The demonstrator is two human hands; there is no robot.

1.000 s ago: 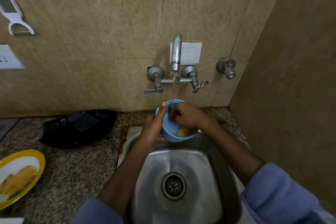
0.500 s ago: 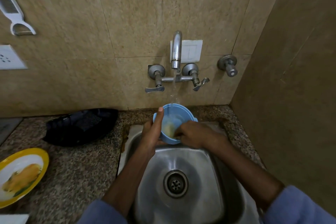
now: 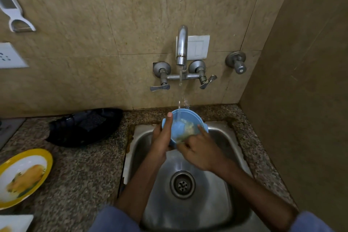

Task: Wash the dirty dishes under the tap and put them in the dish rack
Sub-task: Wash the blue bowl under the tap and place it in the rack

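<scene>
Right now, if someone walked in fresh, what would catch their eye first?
A blue bowl held over the steel sink, water from the wall tap streaming into it. The left hand grips its rim while the right hand rubs yellowish residue inside. On the granite counter to the left sits a yellow-rimmed plate.

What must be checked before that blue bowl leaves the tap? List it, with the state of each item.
1. Water from the tap falls into the blue bowl: ok.
2. The left hand grips the bowl's side, thumb up at the rim: ok.
3. Bowl rinsed clean: not ok; yellowish residue shows inside, beside the index finger of the right hand.
4. The sink drains, no pooled water: ok.
5. Room in the dish rack: cannot tell; no rack is in view.
6. Other dishes done: not ok; the yellow-rimmed plate on the counter holds food.
</scene>
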